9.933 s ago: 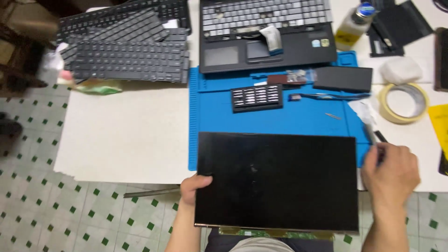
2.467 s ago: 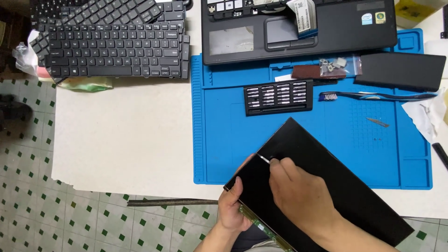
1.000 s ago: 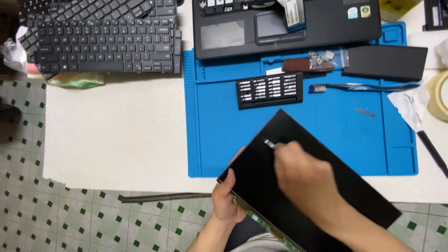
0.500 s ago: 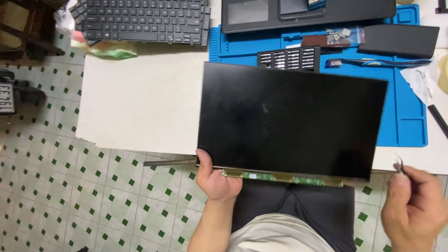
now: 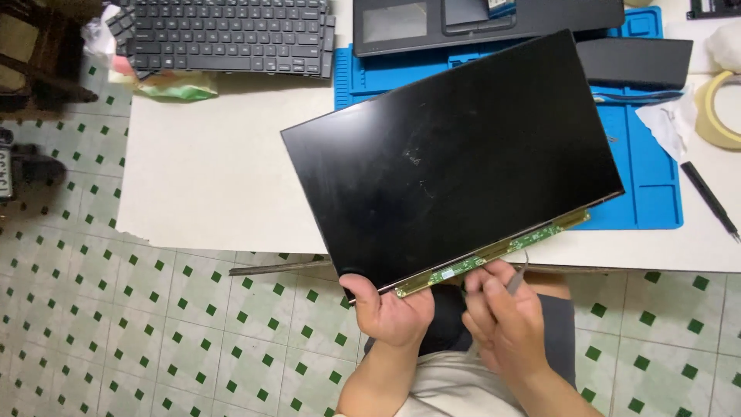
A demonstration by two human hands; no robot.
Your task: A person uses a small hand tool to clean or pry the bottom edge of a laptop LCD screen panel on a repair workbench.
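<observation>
Since a half-second ago the black display panel [image 5: 455,162] has tilted over the bench [image 5: 224,177]; left hand [image 5: 394,313] pinches its lower corner; right hand [image 5: 505,320], closed on a thin tool [image 5: 519,276], nears the green circuit strip [image 5: 494,255]; thin, stiff, fragile, best held by its edges.

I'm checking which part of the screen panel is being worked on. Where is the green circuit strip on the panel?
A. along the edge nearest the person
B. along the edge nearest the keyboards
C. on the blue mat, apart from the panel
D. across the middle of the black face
A: the green strip runs along the panel edge nearest the person, between the left hand and right hand.
</observation>
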